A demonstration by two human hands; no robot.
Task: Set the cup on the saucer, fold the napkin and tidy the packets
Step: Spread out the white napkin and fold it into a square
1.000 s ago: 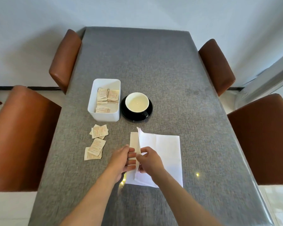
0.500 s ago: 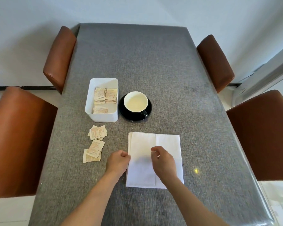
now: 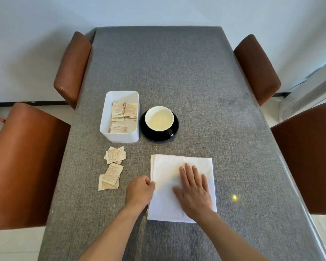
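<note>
White paper is what both of your hands are on: the napkin (image 3: pixel 164 187) lies flat in the lower middle of the frame, on the grey woven table (image 3: pixel 177 76). Your right hand (image 3: pixel 194 191) rests palm down on the napkin's right half, fingers straight and slightly spread, pointing toward the top of the frame. Your left hand (image 3: pixel 139 191) is curled into a loose fist at the napkin's left edge, thumb and fingertips touching that edge; you cannot tell from here whether they actually pinch the paper.

Above the napkin, near the centre of the frame, the cup (image 3: pixel 159 119) stands upright on the black saucer (image 3: pixel 174 127). Just left of the saucer sits the white box (image 3: pixel 120 137), with several packets (image 3: pixel 123 112) lying inside it. More loose packets (image 3: pixel 113 167) lie on the table below the box, to the left of your left hand and apart from it, some overlapping each other.

Brown chairs (image 3: pixel 23 162) stand along the left and right edges of the frame.
</note>
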